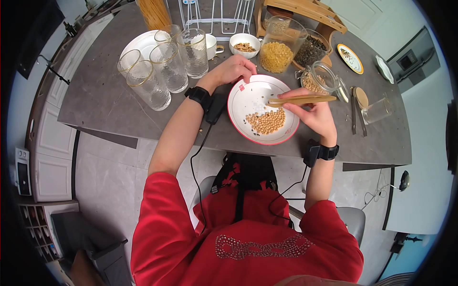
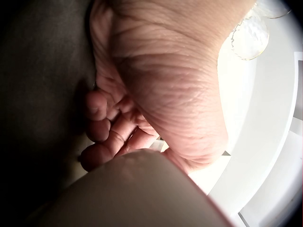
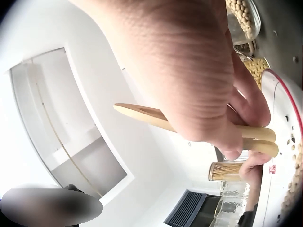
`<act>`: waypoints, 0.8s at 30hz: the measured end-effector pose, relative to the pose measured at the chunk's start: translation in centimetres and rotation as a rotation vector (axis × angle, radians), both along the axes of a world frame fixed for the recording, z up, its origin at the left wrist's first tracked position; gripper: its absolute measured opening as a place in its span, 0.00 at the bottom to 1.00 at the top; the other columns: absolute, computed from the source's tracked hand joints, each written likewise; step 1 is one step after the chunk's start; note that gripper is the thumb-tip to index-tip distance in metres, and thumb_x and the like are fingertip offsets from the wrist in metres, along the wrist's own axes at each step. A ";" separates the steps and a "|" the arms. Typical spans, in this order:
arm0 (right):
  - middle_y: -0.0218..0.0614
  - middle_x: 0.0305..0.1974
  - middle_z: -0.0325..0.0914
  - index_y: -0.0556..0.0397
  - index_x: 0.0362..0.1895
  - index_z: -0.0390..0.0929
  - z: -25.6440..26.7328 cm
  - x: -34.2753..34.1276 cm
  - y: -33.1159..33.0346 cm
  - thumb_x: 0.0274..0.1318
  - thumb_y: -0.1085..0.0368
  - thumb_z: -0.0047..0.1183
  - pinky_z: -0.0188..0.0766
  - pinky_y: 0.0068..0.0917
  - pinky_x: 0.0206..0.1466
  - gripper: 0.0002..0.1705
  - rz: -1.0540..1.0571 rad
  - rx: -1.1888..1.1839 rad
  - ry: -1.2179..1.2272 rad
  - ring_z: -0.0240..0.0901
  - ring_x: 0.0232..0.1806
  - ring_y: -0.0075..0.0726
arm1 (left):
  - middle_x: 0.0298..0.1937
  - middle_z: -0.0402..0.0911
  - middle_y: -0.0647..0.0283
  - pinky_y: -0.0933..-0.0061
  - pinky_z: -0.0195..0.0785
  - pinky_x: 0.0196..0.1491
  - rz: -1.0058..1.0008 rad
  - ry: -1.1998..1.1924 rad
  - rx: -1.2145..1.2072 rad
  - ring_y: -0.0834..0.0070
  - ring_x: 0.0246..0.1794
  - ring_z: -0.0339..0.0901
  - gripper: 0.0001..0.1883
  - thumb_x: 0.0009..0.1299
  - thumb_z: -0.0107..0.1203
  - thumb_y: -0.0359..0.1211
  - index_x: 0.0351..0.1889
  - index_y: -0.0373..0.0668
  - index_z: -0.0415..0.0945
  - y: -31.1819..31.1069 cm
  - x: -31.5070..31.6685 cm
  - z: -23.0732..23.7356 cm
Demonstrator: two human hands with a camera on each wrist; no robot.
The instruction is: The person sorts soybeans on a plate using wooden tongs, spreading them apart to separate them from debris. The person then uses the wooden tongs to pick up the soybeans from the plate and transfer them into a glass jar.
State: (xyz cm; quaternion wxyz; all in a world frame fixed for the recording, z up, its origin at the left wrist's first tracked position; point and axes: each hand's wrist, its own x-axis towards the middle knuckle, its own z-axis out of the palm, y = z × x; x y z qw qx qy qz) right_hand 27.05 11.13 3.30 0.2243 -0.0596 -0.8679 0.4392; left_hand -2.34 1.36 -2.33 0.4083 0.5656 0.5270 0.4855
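Observation:
A white dish with a red rim point(image 1: 243, 97) sits near the counter's front edge. Soybeans point(image 1: 267, 123) lie heaped in its near half, with a few dark seeds and small white bits around them. My left hand point(image 1: 231, 71) grips the dish's far left rim; the left wrist view has its curled fingers point(image 2: 102, 153) beside the dish's outer wall point(image 2: 137, 189). Over the right side of the dish, my right hand point(image 1: 315, 114) holds wooden tongs point(image 1: 305, 99) between thumb and fingers. Their two rounded tips point(image 3: 265, 142) sit close together above the dish, with no bean visible between them.
Several gold-rimmed glasses point(image 1: 169, 71) stand left, by a white plate point(image 1: 138, 44). Behind the dish are a small bowl point(image 1: 237, 42), a jar of yellow pasta point(image 1: 275, 56) and a jar of dark seeds point(image 1: 311, 50). To the right are an open soybean jar point(image 1: 312, 82) and an overturned glass point(image 1: 379, 112).

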 end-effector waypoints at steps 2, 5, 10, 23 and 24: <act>0.28 0.46 0.88 0.54 0.51 0.86 0.1 -0.1 -0.3 0.60 0.72 0.68 0.78 0.22 0.46 0.14 0.008 -0.033 -0.030 0.81 0.43 0.19 | 0.21 0.78 0.72 0.83 0.52 0.20 0.009 -0.007 -0.011 0.88 0.17 0.67 0.11 0.52 0.55 0.26 0.31 0.36 0.85 0.0 0.0 -0.1; 0.27 0.45 0.88 0.54 0.50 0.87 0.0 -0.3 -0.4 0.61 0.71 0.67 0.77 0.22 0.44 0.13 0.038 -0.078 -0.078 0.81 0.42 0.17 | 0.21 0.78 0.72 0.83 0.52 0.20 0.001 0.003 -0.012 0.88 0.17 0.68 0.11 0.52 0.55 0.26 0.31 0.36 0.85 0.0 -0.1 -0.1; 0.27 0.44 0.88 0.55 0.50 0.86 0.0 -0.5 -0.4 0.61 0.71 0.67 0.76 0.22 0.44 0.13 0.014 -0.118 -0.148 0.79 0.41 0.15 | 0.21 0.78 0.72 0.83 0.52 0.20 0.009 -0.012 -0.009 0.88 0.17 0.68 0.11 0.51 0.55 0.26 0.31 0.36 0.85 -0.1 0.1 0.1; 0.44 0.45 0.86 0.62 0.47 0.81 0.1 0.9 3.8 0.69 0.68 0.60 0.82 0.29 0.48 0.09 -0.624 -0.166 0.733 0.83 0.43 0.33 | 0.20 0.77 0.71 0.83 0.52 0.19 0.017 -0.013 -0.021 0.88 0.16 0.67 0.11 0.52 0.55 0.27 0.31 0.35 0.84 -0.1 0.3 0.3; 0.45 0.45 0.86 0.63 0.49 0.80 0.3 0.9 3.1 0.68 0.70 0.61 0.82 0.29 0.48 0.10 -0.481 -0.224 0.625 0.83 0.43 0.33 | 0.20 0.77 0.71 0.83 0.52 0.19 0.017 -0.015 -0.020 0.88 0.16 0.67 0.11 0.52 0.55 0.27 0.31 0.35 0.84 -0.1 0.3 0.3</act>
